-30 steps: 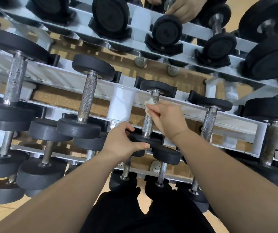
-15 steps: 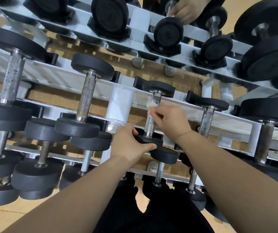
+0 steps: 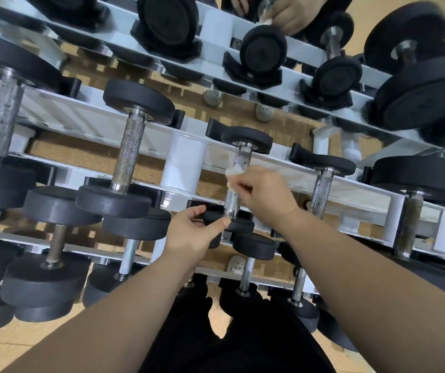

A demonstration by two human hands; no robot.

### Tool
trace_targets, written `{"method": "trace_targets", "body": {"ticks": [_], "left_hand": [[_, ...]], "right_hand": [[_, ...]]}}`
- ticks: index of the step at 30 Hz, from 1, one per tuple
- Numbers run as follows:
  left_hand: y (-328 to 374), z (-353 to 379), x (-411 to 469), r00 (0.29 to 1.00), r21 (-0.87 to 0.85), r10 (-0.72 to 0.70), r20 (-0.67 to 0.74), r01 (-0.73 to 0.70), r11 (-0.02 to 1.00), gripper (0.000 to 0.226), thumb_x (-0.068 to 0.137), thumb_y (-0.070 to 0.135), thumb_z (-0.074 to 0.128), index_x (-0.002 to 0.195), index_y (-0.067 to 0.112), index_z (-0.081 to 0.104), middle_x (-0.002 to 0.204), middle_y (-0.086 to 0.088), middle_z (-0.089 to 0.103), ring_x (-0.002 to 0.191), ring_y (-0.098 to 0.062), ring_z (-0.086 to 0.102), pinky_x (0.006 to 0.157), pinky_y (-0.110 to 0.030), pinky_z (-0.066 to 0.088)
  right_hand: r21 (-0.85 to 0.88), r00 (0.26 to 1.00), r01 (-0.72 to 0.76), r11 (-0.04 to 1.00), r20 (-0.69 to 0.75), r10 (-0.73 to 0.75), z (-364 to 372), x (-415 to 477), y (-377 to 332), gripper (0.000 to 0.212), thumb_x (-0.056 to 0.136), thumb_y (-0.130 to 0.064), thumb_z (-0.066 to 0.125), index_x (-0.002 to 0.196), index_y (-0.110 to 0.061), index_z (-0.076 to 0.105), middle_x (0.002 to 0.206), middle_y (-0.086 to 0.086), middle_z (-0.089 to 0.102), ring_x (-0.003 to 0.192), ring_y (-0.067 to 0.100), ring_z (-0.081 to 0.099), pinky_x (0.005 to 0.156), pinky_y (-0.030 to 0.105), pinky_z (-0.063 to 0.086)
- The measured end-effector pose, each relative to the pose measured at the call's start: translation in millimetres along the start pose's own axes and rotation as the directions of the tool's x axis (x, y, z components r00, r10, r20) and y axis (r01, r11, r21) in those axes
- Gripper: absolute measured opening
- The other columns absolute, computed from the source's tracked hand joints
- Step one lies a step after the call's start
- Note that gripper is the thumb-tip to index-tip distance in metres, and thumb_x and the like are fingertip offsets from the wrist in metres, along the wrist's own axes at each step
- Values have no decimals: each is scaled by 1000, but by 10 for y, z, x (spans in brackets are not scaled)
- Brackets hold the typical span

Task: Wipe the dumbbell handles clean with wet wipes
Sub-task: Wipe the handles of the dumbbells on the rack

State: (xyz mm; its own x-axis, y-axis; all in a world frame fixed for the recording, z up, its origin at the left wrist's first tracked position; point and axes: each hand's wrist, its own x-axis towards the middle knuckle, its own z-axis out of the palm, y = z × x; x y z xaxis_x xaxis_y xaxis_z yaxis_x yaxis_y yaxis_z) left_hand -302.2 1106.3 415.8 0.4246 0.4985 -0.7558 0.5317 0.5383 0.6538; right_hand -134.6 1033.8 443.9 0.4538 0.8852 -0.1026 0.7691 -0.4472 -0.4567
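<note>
Fingers [image 3: 244,187] of the right hand [image 3: 265,196] pinch a white wipe [image 3: 234,172] against the dumbbell handle [image 3: 232,201]. Just below them, fingers and thumb of the left hand [image 3: 189,235] curl round the dumbbell's near black end [image 3: 242,226] on the rack [image 3: 186,162].

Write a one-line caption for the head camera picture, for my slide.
Right hand holds a wet wipe against a racked dumbbell's handle; left hand grips its near end.
</note>
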Motion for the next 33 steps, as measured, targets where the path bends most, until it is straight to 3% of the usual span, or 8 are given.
{"method": "trace_targets", "body": {"ticks": [4, 7, 11, 17, 20, 23, 29, 33], "left_hand": [[0, 60, -50, 999, 130, 35, 1, -34, 991, 78, 75, 37, 89, 141, 11, 55, 101, 5, 73, 97, -7, 68, 89, -26, 55], [42, 157, -127, 996, 244, 83, -45, -70, 967, 79, 73, 45, 88, 138, 12, 56, 107, 7, 68, 101, -10, 65, 96, -28, 52], [111, 329, -210, 986, 357, 128, -108, -82, 931, 81, 60, 57, 91, 123, 17, 59, 109, 5, 65, 102, -15, 64, 92, -34, 54], [121, 413, -202, 980, 423, 175, -94, -120, 898, 74, 52, 59, 92, 103, 18, 58, 103, 2, 60, 91, -15, 62, 81, -34, 55], [134, 414, -217, 981, 429, 174, -83, -122, 895, 74, 53, 59, 92, 102, 17, 57, 104, 2, 60, 89, -14, 61, 81, -34, 55], [170, 395, -242, 982, 434, 179, -61, -136, 891, 74, 56, 58, 93, 104, 17, 55, 106, 3, 55, 90, -13, 59, 80, -32, 53], [150, 362, -189, 983, 442, 181, -42, -144, 885, 76, 48, 59, 94, 101, 19, 57, 104, 4, 59, 92, -13, 60, 81, -33, 54], [126, 306, -174, 989, 403, 133, -60, -98, 910, 77, 48, 59, 93, 106, 21, 59, 103, 6, 64, 93, -13, 65, 85, -35, 56]], "right_hand": [[-66, 984, 143, 988, 113, -135, 12, -88, 18, 10, 91, -18, 70, 97, -15, 79, 75, 2, 61, 65, 26, 61, 60, 25, 47], [-108, 998, 31, 994, -49, -37, -100, 108, 89, 14, 93, -20, 65, 97, -14, 77, 79, 6, 63, 68, 29, 63, 62, 40, 56], [-43, 975, -116, 992, -195, 106, -171, 171, 101, 17, 93, -20, 67, 106, -17, 78, 84, 5, 67, 76, 24, 65, 72, 40, 56], [-72, 988, 104, 992, 126, -94, -213, -118, 67, 13, 91, -23, 71, 100, -19, 79, 77, -4, 61, 72, 21, 63, 64, 31, 52], [-137, 997, 70, 988, 42, -65, -249, 67, 118, 17, 92, -28, 65, 93, -19, 79, 76, 0, 64, 72, 25, 63, 65, 36, 55], [-62, 982, -152, 986, -127, 143, -294, 206, 157, 17, 93, -25, 66, 105, -23, 78, 88, 1, 69, 84, 20, 65, 81, 35, 54], [-84, 981, 114, 990, 165, -99, -140, -233, -11, 11, 88, -17, 73, 97, -20, 79, 78, -1, 64, 72, 21, 63, 63, 28, 48], [-168, 989, 55, 984, 147, -30, -135, 27, 64, 17, 95, -27, 61, 90, -19, 76, 79, 1, 63, 74, 25, 61, 64, 38, 53]]}}
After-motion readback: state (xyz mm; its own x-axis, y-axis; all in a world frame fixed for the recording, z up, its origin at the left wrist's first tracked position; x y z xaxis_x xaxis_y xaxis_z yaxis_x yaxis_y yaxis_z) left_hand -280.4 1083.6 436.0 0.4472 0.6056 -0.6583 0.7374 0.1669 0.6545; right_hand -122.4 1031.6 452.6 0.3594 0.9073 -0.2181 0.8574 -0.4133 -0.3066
